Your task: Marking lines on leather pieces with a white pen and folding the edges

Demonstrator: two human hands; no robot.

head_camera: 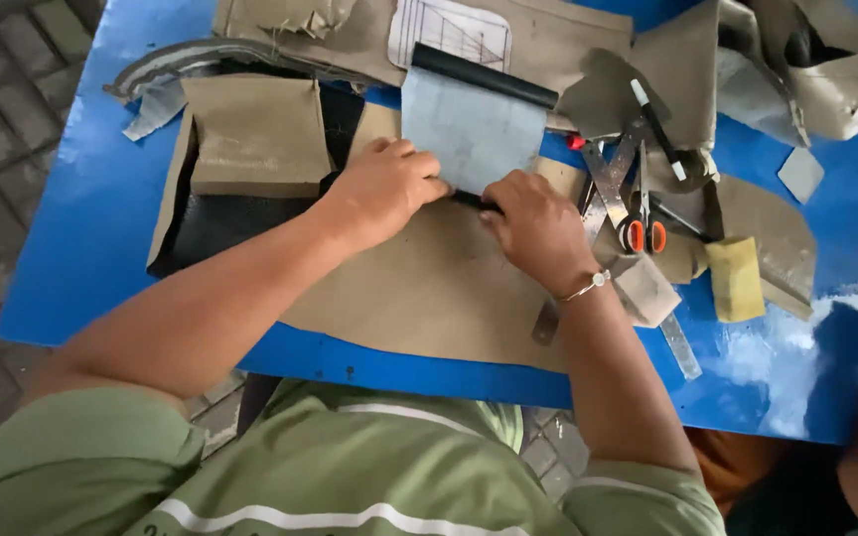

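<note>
At frame centre, left hand [384,189] & right hand [536,226], both curled shut, press the lower edge of a flat grey-blue sheet [471,129] w/ black rolled top, lying on a smooth tan paper pattern [429,298]. Orange-handled scissors [641,213] just right.

Blue table [71,228]; tan sheet [429,298] at centre; grey piece [469,129] with black edge, upper centre; orange-handled scissors [643,213] and yellow block [735,280] at right; green, white-striped shirt [330,476] below.
</note>
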